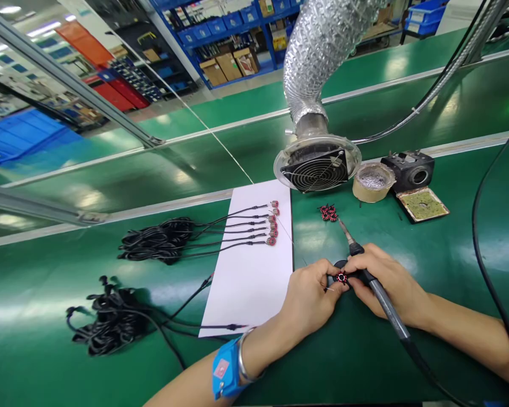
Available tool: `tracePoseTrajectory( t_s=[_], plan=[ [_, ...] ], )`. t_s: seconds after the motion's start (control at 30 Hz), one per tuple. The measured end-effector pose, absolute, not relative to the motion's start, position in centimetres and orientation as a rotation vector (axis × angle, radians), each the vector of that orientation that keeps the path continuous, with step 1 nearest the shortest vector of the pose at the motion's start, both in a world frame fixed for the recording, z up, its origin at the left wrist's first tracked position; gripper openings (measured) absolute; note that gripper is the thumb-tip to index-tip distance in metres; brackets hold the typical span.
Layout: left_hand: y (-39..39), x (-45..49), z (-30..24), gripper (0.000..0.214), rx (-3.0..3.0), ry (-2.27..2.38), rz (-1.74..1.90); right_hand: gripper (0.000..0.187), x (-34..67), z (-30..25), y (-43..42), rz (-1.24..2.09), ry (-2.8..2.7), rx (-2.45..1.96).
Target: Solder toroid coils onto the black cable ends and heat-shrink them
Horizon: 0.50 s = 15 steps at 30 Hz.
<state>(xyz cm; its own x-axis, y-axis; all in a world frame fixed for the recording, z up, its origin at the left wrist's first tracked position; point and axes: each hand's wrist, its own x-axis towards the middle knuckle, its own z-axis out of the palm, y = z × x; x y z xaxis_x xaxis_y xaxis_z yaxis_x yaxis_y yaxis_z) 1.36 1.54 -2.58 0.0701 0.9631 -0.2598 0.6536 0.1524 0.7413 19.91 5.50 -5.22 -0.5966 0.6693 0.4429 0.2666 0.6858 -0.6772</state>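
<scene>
My left hand point(311, 294) pinches a small round red-and-black part point(341, 277) between thumb and finger. A thin bright wire sticks out by that thumb. My right hand point(392, 282) is closed around a soldering iron point(384, 302), and its fingertips also touch the part's right side. The iron's tip points away from me, up and left, apart from the part. Behind my fingers a dark round object point(338, 264) is mostly hidden. Beyond the tip lies a cluster of similar red-and-black parts point(328, 213).
A fume extractor fan point(316, 169) hangs ahead on a silver duct point(318, 51). Near it stand a solder-wire or tape roll point(373, 181), a black iron stand point(411, 169) and a sponge tray point(423, 204). White paper point(248, 282) holds several wired parts point(273, 226); cable bundles point(156, 240) lie left.
</scene>
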Motion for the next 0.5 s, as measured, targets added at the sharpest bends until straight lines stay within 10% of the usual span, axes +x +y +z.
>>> tracePoseTrajectory(
  t_s=[0.5],
  plan=[
    [3.5,-0.7,-0.5,0.029,1.488,1.469,0.406,0.023,19.3,-4.3,5.5,0.718,-2.082,-0.802]
  ],
)
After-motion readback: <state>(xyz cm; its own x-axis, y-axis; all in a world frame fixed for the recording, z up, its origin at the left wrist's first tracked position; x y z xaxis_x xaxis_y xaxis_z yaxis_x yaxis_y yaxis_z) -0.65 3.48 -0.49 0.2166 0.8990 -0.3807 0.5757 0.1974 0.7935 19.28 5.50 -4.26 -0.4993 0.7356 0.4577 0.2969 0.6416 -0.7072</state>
